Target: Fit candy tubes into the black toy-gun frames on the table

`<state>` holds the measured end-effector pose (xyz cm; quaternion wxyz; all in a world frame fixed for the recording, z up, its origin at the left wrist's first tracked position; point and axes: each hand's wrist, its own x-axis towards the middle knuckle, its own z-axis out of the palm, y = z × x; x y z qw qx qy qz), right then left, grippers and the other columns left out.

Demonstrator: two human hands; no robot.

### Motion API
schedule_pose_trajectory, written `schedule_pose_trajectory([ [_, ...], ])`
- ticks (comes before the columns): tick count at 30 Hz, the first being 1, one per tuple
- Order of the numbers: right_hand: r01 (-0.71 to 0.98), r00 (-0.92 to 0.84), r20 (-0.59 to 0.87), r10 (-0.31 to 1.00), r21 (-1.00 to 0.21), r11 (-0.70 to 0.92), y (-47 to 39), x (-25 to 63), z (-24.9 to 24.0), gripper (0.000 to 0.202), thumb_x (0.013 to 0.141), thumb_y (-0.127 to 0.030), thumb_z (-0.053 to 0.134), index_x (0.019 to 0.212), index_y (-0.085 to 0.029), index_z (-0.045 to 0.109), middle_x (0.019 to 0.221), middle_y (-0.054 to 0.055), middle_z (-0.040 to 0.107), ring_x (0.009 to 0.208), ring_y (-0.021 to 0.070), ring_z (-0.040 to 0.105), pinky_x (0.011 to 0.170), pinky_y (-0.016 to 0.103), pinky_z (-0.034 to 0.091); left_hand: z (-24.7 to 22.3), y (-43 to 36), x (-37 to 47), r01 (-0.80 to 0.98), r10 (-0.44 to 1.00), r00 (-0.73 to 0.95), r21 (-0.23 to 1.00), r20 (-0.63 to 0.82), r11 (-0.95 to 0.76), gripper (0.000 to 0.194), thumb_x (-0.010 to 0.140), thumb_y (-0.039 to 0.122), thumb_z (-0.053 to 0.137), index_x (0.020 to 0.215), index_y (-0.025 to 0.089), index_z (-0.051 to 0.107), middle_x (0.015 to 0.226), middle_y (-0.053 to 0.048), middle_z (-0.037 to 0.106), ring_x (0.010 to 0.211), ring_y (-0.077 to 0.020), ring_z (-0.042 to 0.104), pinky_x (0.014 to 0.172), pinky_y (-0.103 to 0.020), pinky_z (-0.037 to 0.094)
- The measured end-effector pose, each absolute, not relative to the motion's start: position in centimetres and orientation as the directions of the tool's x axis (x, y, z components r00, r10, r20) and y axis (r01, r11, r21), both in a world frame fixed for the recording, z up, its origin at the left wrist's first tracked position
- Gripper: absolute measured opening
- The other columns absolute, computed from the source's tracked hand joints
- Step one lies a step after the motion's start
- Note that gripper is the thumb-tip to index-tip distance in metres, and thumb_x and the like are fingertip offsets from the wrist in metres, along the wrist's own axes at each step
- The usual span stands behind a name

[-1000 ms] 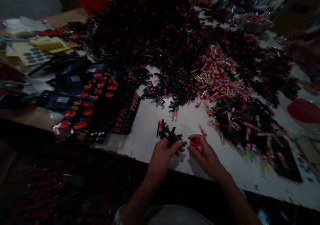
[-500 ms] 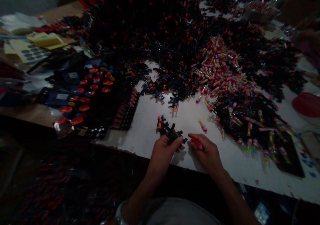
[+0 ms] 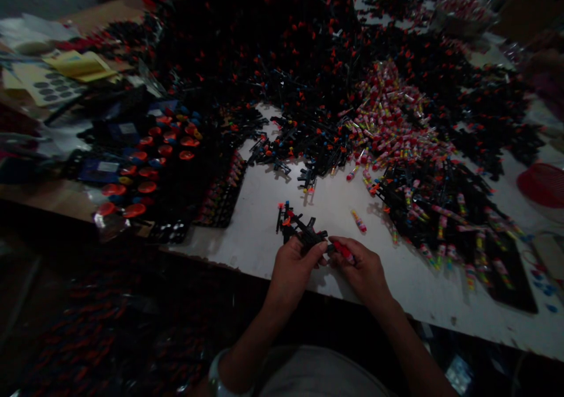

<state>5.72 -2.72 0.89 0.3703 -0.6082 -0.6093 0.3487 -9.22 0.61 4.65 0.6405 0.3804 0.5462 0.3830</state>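
Note:
Near the table's front edge, my left hand [image 3: 294, 268] pinches a small black toy gun [image 3: 308, 231] between thumb and fingers. Close beside it, my right hand [image 3: 362, 271] is closed around a small tube with a red cap [image 3: 343, 251], most of it hidden by the fingers. The gun's right end meets the red cap, or nearly so; I cannot tell if they are joined. Just left of the gun lie small black and orange pieces [image 3: 282, 216]. A candy-coloured tube [image 3: 358, 221] lies alone on the white tabletop [image 3: 330, 200] beyond my right hand.
A large heap of black toy guns with orange tips [image 3: 273, 39] covers the back. Colourful tubes [image 3: 392, 121] are piled at right, above more guns with tubes [image 3: 445, 215]. Trays with orange-topped pieces [image 3: 147, 174] stand left. A red basket [image 3: 541, 184] sits far right.
My hands have drawn together, bringing the gun's end up to the red-capped tube. The view has shifted slightly; the piles look unchanged.

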Motion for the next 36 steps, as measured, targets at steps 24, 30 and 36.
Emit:
schedule_pose_trajectory([
  [24, 0.988, 0.062, 0.589, 0.806, -0.15, 0.033, -1.7, 13.9, 4.4, 0.046, 0.088, -0.012, 0.046, 0.133, -0.018, 0.047, 0.126, 0.014, 0.055, 0.119, 0.0291, 0.048, 0.099, 0.048, 0.038, 3.2, 4.9, -13.3, 0.753, 0.987, -0.108, 0.658, 0.119, 0.003, 0.037, 0.076, 0.035, 0.066, 0.104, 0.013, 0.058, 0.107, -0.013, 0.053, 0.104, -0.0272, 0.051, 0.093, -0.044, 0.042],
  [30, 0.945, -0.293, 0.257, 0.921, -0.066, 0.319, 0.5, 12.1, 1.1, 0.038, 0.084, -0.003, 0.041, 0.111, -0.021, 0.061, 0.115, 0.012, 0.058, 0.107, 0.0279, 0.05, 0.088, 0.042, 0.044, 3.6, 4.8, -13.3, 0.878, 0.991, -0.023, 0.472, -0.132, 0.083, 0.031, 0.066, 0.029, 0.074, 0.088, 0.015, 0.057, 0.093, -0.011, 0.058, 0.095, -0.0285, 0.055, 0.082, -0.04, 0.043],
  [36, 0.836, -0.112, 0.258, 0.96, -0.497, 0.231, -0.5, 9.0, 0.6, 0.018, 0.091, -0.019, 0.042, 0.104, -0.019, 0.055, 0.1, 0.01, 0.06, 0.093, 0.0226, 0.056, 0.082, 0.036, 0.047, 3.9, 3.5, -12.1, 0.34, 0.931, 0.004, 0.876, -0.364, 0.341, 0.034, 0.065, 0.023, 0.072, 0.094, 0.018, 0.055, 0.069, 0.002, 0.061, 0.064, -0.0162, 0.058, 0.062, -0.028, 0.041],
])
